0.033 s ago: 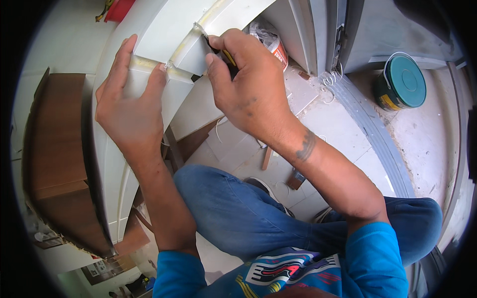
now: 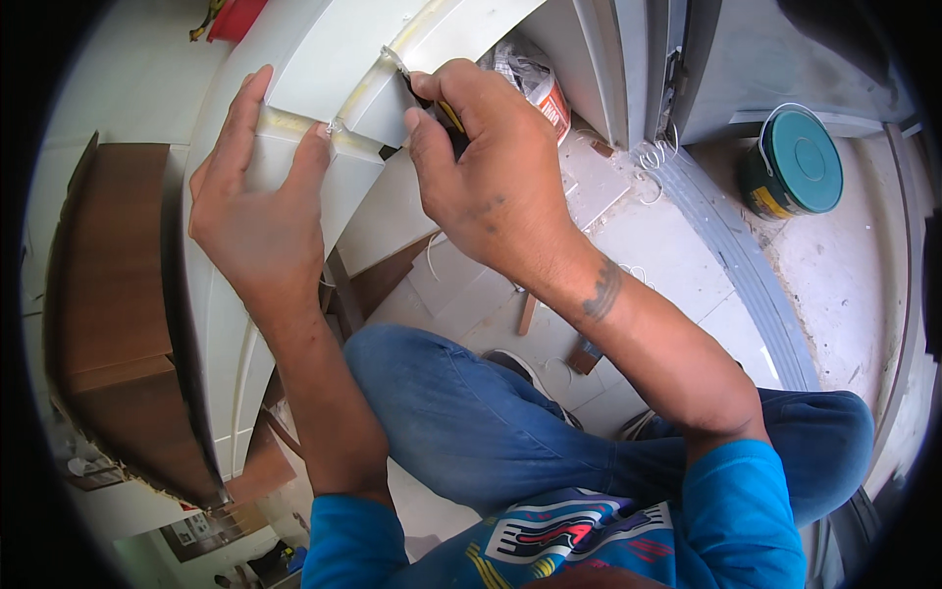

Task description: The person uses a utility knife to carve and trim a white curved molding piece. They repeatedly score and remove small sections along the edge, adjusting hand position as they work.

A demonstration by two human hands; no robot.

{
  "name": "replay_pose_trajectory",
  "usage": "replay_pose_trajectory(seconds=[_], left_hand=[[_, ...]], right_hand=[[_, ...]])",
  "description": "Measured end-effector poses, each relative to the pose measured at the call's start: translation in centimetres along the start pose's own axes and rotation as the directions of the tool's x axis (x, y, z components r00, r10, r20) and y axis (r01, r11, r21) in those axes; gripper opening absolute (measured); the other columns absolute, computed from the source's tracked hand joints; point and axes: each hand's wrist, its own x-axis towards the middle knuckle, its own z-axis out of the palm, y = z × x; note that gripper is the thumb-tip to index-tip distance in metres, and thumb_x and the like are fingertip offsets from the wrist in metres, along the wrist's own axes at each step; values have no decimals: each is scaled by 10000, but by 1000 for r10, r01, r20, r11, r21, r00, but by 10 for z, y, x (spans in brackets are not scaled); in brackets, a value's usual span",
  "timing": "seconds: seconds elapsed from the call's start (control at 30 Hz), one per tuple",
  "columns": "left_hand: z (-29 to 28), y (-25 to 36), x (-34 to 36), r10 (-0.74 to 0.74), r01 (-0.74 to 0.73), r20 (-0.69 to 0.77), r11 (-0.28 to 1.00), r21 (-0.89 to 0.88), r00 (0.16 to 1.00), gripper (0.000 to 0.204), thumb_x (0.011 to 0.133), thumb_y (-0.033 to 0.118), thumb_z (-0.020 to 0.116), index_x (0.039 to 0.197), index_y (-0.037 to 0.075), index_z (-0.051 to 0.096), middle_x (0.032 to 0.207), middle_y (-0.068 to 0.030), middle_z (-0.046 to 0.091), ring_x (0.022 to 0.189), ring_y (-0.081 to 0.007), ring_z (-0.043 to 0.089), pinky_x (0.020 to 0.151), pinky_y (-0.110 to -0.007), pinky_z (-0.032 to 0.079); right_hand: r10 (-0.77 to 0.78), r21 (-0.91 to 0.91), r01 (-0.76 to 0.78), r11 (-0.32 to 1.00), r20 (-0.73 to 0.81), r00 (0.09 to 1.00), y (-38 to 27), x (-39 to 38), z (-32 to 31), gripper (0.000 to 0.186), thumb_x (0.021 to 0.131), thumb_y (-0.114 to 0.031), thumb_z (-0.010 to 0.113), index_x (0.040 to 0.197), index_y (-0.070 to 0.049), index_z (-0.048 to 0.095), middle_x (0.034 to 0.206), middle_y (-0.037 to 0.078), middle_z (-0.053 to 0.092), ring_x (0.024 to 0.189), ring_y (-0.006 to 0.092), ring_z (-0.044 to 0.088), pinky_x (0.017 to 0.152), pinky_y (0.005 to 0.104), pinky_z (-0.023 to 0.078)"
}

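A white panel with grooves runs across the upper left. Yellowish strips of filler show along its seams. My left hand lies against the panel, fingers stretched out and apart, the thumb tip at a seam junction beside a small whitish shred. In my right hand is a utility knife with a black and yellow handle, mostly hidden by the fingers. Its front end meets the panel edge at the upper seam, where another small shred sticks up.
A green lidded bucket stands at the right, beyond a grey metal floor track. Behind my right hand is a white and orange bag. Brown wooden boards are at the left. Offcuts and white curls lie on the floor by my bent leg.
Both hands keep nearly the same place. My right hand and forearm have shifted very slightly, with the knife still at the upper seam.
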Motion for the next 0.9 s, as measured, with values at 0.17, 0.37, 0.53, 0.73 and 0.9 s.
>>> replay_pose_trajectory(seconds=[0.17, 0.37, 0.53, 0.73, 0.9], left_hand=[[3, -5, 3, 30, -30, -20, 1000, -1, 999, 583, 805, 98, 897, 1369, 202, 793, 1313, -33, 802, 1146, -231, 686, 1045, -367, 548], [3, -4, 3, 4, -4, -10, 1000, -3, 1000, 585, 802, 109, 901, 1366, 220, 796, 1264, -37, 811, 1121, -229, 686, 1016, -365, 558], [4, -7, 2, 23, -23, -20, 1000, -9, 1000, 583, 800, 104, 894, 1364, 219, 799, 1255, -39, 814, 1105, -229, 685, 1013, -362, 555], [3, -10, 3, 58, -59, -17, 998, -19, 998, 576, 802, 101, 881, 1365, 190, 795, 1288, -38, 809, 1135, -235, 689, 1029, -371, 548], [1, 1, 1, 130, -128, -8, 982, 135, 991, 574, 802, 78, 872, 1364, 156, 785, 1308, -61, 803, 1188, -248, 701, 1075, -394, 517]], right_hand=[[-7, 24, 7, 1000, 2, 1000, -1, -4, 7, 181, 960, -39, 740, 1123, 32, 705, 939, 192, 711, 862, 340, 723, 793, 406, 577], [-13, 59, 14, 998, -11, 1000, -6, -16, 19, 168, 951, -29, 742, 1109, 5, 697, 917, 182, 672, 817, 357, 679, 757, 431, 551], [-2, 110, -5, 994, 70, 998, -14, -31, 27, 188, 959, -28, 724, 1140, 0, 679, 924, 188, 652, 827, 381, 654, 753, 445, 535], [9, 99, -17, 995, 85, 996, -14, -34, 27, 209, 948, -27, 717, 1151, 3, 676, 935, 184, 660, 844, 380, 651, 753, 448, 533], [-18, 50, 13, 999, 103, 994, -14, -27, 3, 174, 933, -30, 706, 1100, 18, 693, 959, 174, 682, 817, 339, 667, 735, 406, 550]])
